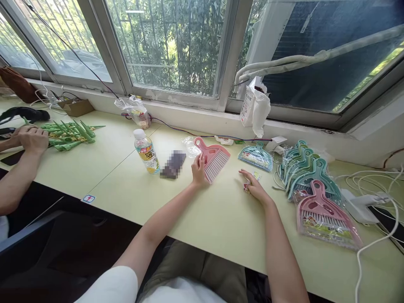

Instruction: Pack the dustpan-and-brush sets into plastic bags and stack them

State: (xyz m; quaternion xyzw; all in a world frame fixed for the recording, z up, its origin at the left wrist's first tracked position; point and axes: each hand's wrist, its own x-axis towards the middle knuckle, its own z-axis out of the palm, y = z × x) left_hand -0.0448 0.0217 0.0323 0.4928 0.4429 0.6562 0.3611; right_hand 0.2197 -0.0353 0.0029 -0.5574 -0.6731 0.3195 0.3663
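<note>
My left hand is closed on the edge of a pink dustpan, which stands tilted with its handle up. A white-bristled brush sits against the pan. To the right, my right hand hovers low over the table with its index finger stretched out. A small printed card shows just past that finger, and a red and white bit shows by the thumb; whether the hand touches them I cannot tell. Beyond it lies a wrapped teal dustpan set.
Several wrapped teal sets and a wrapped pink set stand at the right among white cables. A drink bottle and a blurred dark object are left. Another person's hands rest beside green pointed pieces.
</note>
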